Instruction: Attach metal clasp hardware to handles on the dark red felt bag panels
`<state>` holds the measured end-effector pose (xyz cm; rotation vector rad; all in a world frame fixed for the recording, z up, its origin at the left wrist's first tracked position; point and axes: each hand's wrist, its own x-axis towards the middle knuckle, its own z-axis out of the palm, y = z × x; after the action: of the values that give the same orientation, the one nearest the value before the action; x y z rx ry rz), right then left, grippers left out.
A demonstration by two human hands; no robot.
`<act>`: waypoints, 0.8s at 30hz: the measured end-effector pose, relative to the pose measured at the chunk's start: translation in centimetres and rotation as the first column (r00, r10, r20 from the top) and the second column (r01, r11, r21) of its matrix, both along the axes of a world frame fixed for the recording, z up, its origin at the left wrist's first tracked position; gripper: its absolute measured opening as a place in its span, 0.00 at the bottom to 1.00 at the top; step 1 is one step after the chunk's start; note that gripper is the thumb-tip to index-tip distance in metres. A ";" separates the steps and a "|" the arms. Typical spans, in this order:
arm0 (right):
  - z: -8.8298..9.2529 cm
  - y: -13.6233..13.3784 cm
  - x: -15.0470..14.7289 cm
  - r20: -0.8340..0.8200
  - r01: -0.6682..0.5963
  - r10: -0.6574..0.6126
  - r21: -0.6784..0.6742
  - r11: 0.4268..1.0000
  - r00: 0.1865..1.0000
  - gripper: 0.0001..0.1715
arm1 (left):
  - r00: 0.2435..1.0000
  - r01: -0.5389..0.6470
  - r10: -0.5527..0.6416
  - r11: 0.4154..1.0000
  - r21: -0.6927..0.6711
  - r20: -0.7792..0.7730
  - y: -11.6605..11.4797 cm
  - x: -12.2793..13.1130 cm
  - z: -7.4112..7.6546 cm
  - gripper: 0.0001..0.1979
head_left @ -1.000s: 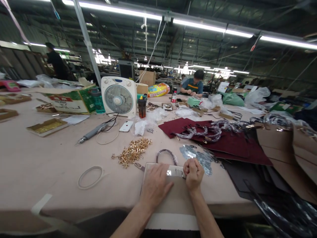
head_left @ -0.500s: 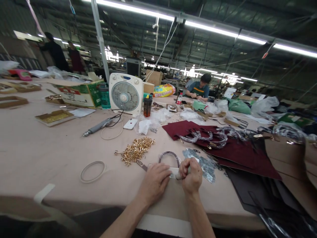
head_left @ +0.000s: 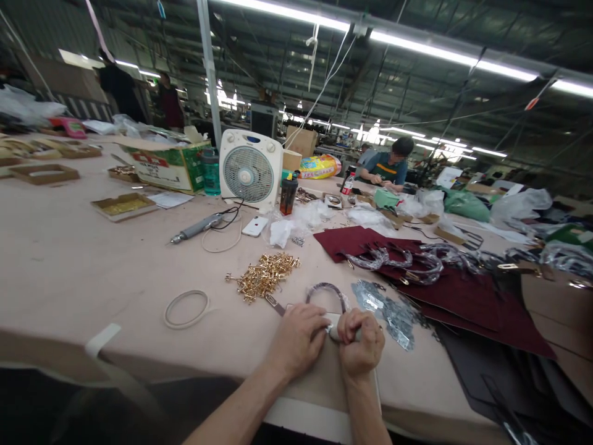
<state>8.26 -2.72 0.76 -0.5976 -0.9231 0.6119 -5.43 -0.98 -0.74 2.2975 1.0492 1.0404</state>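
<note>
My left hand [head_left: 300,339] lies flat over the top edge of a beige bag panel [head_left: 319,386], its fingers stretched toward a small metal plate there. Close beside it, my right hand [head_left: 362,343] is closed in a fist round a pale, blunt-ended tool [head_left: 334,334], whose tip meets the panel near my left fingertips. Most of the tool is hidden in the fist. A dark handle [head_left: 327,286] in clear plastic wrap arches up behind both hands. Left of it, a brown strap with a gold buckle [head_left: 273,301] sticks out past my left hand.
Gold fittings [head_left: 266,275] are heaped beyond my left hand. Flat metal plates [head_left: 386,312] lie right of my right hand, near burgundy panels [head_left: 445,296] with wrapped handles. A tape ring [head_left: 186,309], electric screwdriver [head_left: 197,228], phone [head_left: 254,226] and fan [head_left: 251,170] occupy the left and back.
The view has swung a little left, so everything sits further right in the picture. Both hands stay at the panel's top edge, the right one still gripping the pale tool.
</note>
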 end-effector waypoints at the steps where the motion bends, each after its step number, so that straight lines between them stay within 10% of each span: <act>1: -0.1 0.0 -0.1 0.010 0.014 -0.014 0.014 1.000 1.000 0.21 | 1.000 0.002 -0.002 1.000 -0.006 -0.002 0.0 0.0 0.1 0.11; 16: -0.4 1.5 -0.6 0.283 0.226 -0.168 -0.186 0.956 0.944 0.24 | 0.997 -0.014 0.013 1.000 -0.014 -0.082 0.0 0.0 0.3 0.09; 24: -0.6 2.1 -1.0 0.591 0.419 -0.251 -0.165 0.893 0.767 0.25 | 0.999 0.009 -0.009 1.000 -0.014 -0.040 -0.2 -0.1 0.3 0.09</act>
<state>7.23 -0.62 0.17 -1.2282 -1.2412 0.2315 -5.56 -1.15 -0.40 2.3189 1.0574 0.9847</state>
